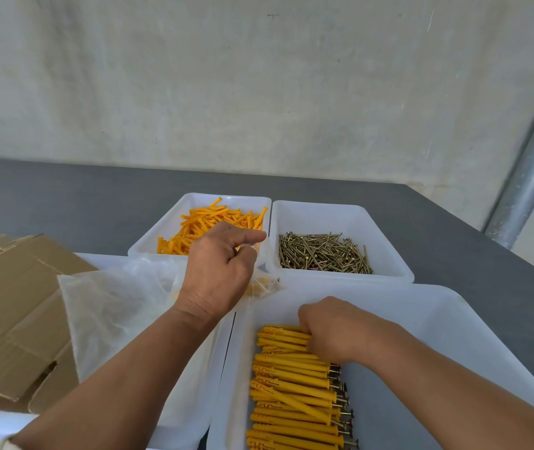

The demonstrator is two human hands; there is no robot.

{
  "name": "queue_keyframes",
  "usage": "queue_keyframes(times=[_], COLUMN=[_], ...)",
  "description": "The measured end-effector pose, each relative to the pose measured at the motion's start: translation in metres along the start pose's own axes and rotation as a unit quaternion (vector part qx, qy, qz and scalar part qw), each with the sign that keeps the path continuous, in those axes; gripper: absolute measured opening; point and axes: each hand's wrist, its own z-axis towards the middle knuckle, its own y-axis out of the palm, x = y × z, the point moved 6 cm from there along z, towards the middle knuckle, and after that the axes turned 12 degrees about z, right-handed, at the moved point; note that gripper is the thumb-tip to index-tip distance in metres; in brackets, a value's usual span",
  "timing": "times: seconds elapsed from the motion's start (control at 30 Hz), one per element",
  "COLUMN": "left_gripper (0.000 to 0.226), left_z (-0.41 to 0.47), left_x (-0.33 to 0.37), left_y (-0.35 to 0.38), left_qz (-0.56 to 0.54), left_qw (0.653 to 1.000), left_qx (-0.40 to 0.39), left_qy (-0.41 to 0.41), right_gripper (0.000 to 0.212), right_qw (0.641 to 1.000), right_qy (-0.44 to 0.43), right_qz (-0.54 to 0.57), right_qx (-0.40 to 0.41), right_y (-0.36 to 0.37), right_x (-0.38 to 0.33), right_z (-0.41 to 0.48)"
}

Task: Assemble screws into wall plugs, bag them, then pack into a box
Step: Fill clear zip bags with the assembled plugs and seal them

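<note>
Grip with the right hand (333,332), fingers curled round a small bunch of filled plugs (291,381) at the far end of the row inside the big tray (428,306). Squeeze just hard enough to stop slipping. Lift the bunch level, screw heads all one way, to avoid snagging the ones beside it. Count by feel before lifting; hard to tell the number from here. Carry the bunch just past the far left corner of the big tray, to the left hand (218,271), thumb and first finger pinching the small bag (260,284) by its top edge. Looks to have a few yellow plugs inside. Pull the mouth wide with that pinch, tilt the bag down, and slide the bunch in plug tips first to spare the thin plastic. Leave alone the heap of spare bags (119,297) left of the big tray, the loose plugs (217,222) and loose screws (322,253) in their own trays behind the big tray on the bench (64,196), and the flat cardboard (9,313) far to its left.
</note>
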Motion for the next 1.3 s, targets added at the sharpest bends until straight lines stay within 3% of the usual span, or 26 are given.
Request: queue_keyframes(times=[0.07,0.3,0.4,0.67,0.87,1.0,1.13,1.2,1.3], left_gripper=[0.036,0.034,0.043,0.042,0.036,0.034,0.033,0.032,0.034], left_z=[0.000,0.000,-0.001,0.000,0.001,0.002,0.001,0.001,0.000], left_x=[0.000,0.001,0.002,0.000,-0.003,-0.004,-0.003,-0.002,0.000], left_y=[0.000,0.000,0.000,0.001,0.003,0.003,0.002,0.002,0.001], left_qz=[0.000,-0.007,-0.013,-0.011,-0.009,0.004,0.010,0.009,0.007], left_qw=[1.000,1.000,1.000,1.000,1.000,1.000,1.000,1.000,1.000], left_qx=[-0.001,-0.007,-0.013,-0.014,-0.009,-0.004,0.003,0.004,0.002], left_qy=[-0.001,-0.005,-0.012,-0.011,-0.010,0.001,0.011,0.012,0.009], right_gripper=[0.004,0.028,0.034,0.013,0.017,0.014,0.019,0.016,0.012], right_qw=[1.000,0.999,0.996,0.961,0.912,0.847,0.791,0.795,0.829], right_qy=[-0.003,-0.021,-0.017,-0.032,-0.026,-0.044,-0.091,-0.105,-0.113], right_qz=[-0.005,0.033,0.082,0.232,0.320,0.409,0.482,0.477,0.421], right_qx=[-0.002,0.019,0.042,0.145,0.257,0.337,0.366,0.360,0.350], right_y=[-0.002,-0.017,-0.025,-0.055,-0.087,-0.102,-0.106,-0.103,-0.093], right_x=[-0.002,-0.004,-0.002,0.002,0.017,0.026,0.019,0.012,0.001], right_z=[-0.002,-0.010,-0.011,-0.020,-0.036,-0.046,-0.051,-0.050,-0.045])
